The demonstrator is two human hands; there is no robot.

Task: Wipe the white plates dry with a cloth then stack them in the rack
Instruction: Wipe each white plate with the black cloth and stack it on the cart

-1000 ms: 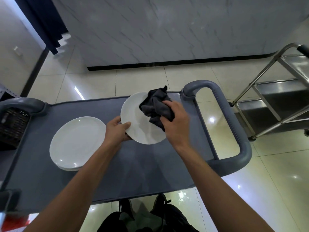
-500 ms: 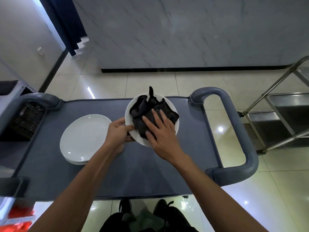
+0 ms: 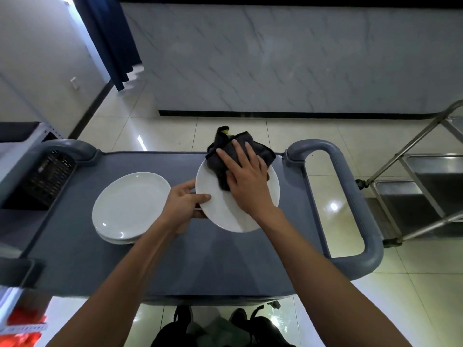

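Head view: over a grey cart [image 3: 155, 266], a person's left hand [image 3: 184, 207] grips the near-left rim of a white plate [image 3: 220, 211], fingers curled round its edge, while the right hand [image 3: 246, 182], fingers straight and spread, presses a dark cloth [image 3: 220, 156] onto the plate's far half. To the left, a stack of white plates [image 3: 130, 206] rests on the cart (wiped or not, it is impossible to tell). Wiping appears under way; racking remains, and no rack is clearly identifiable.

Dim, cool light (wide-angle bending at edges), glare spots on floor [image 3: 333, 206].
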